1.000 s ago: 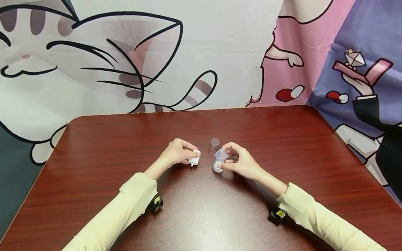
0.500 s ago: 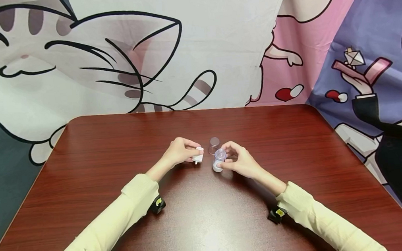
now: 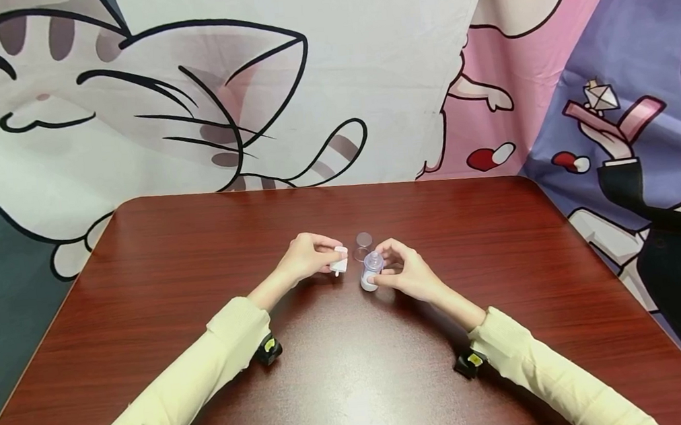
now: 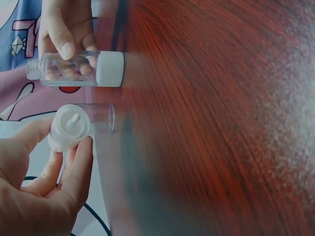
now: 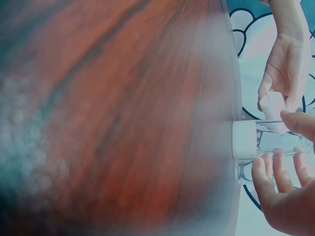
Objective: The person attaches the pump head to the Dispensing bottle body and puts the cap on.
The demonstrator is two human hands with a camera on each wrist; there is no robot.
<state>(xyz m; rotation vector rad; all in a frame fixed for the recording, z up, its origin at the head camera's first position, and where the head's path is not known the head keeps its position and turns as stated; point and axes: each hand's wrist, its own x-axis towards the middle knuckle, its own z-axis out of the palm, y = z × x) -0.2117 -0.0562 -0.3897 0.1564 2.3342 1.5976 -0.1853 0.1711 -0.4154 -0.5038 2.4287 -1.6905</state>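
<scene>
My left hand (image 3: 303, 256) pinches a small white pump head (image 3: 338, 260) between thumb and fingers. Its little nozzle (image 4: 75, 120) faces the camera in the left wrist view and points downward in the head view. A short way to the right, my right hand (image 3: 411, 275) grips a clear bottle (image 3: 373, 263) with a white base (image 4: 110, 69). The bottle stands upright on the table, its threaded neck (image 4: 34, 69) bare. Thumb and fingers lie around its clear wall. Close behind it, a clear cylindrical cover (image 3: 364, 240) stands on the table, partly overlapped by the bottle.
The reddish-brown wooden table (image 3: 197, 238) reaches back to a wall of cartoon cloths (image 3: 389, 73). Black wrist cameras sit at the left sleeve cuff (image 3: 241, 322) and the right sleeve cuff (image 3: 500, 337). A glare spot lies on the table's near middle.
My left hand has moved a little to the right with the pump head, closer to the bottle. The right hand, bottle and clear cover stay in place.
</scene>
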